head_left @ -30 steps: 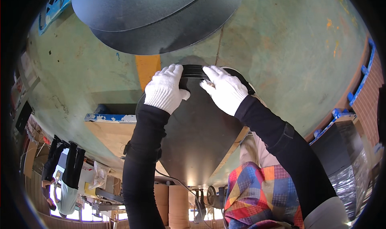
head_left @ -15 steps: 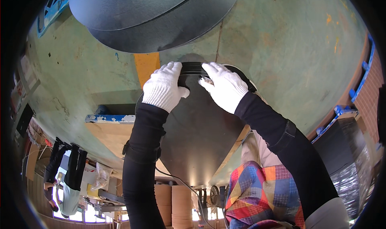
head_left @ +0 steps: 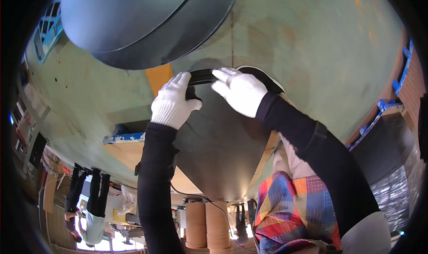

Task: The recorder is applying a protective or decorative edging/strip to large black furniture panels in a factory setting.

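Note:
A dark, smooth sheet [head_left: 218,142] lies in front of me, its far edge rounded and bordered by a black ridged band [head_left: 201,77]. My left hand [head_left: 172,101], in a white knit glove, rests at the band's left part, fingers stretched over the edge and thumb spread apart. To its right, my right hand [head_left: 241,92], gloved alike, lays its fingers close together across the band, pointing left. What may be under that palm is hidden. A black shoe with a pale sole rim [head_left: 263,78] shows just beyond my right wrist.
A large dark disc-like piece [head_left: 133,22] stands on the green floor [head_left: 312,53] beyond the sheet. Tan boards [head_left: 127,155] with a blue-painted end lie under the sheet. A dark stack [head_left: 379,138] partly in plastic is at right. Two people [head_left: 91,205] stand far left; brown rolls [head_left: 207,225] stand behind.
Both hands have shifted slightly left in the picture, and the right fingers lie flatter over the band. A small pale bit under the right palm no longer shows. The whole view has turned a little.

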Demonstrator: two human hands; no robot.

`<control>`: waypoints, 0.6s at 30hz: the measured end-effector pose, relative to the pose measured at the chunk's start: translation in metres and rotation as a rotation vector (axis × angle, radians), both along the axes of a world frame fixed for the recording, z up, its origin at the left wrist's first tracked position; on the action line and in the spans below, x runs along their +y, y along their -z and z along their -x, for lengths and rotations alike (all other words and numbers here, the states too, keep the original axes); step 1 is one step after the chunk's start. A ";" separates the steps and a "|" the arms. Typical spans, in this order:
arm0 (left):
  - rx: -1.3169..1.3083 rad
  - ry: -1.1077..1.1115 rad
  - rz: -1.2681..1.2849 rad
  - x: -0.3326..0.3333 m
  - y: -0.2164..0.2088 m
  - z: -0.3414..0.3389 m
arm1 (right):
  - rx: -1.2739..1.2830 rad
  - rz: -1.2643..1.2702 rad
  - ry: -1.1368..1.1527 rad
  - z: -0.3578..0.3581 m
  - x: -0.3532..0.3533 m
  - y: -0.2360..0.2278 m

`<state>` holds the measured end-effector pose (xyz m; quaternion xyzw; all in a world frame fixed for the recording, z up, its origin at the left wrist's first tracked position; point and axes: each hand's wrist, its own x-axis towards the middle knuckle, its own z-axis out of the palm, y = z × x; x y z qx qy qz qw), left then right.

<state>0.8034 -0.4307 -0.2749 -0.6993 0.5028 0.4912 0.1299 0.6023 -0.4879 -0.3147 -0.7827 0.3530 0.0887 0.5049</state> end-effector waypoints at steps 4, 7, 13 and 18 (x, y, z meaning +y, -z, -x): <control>0.058 -0.272 0.121 0.041 0.007 -0.029 | 0.019 -0.728 0.578 0.068 -0.027 0.001; 0.038 -0.559 0.043 0.088 0.018 -0.048 | 0.083 -0.764 0.634 0.127 0.015 0.005; -0.081 -0.887 -0.229 0.172 0.023 -0.113 | 0.359 -0.948 0.674 0.110 0.058 -0.032; 0.023 -0.903 -0.210 0.163 0.035 -0.084 | 0.309 -0.660 0.689 0.142 0.093 -0.012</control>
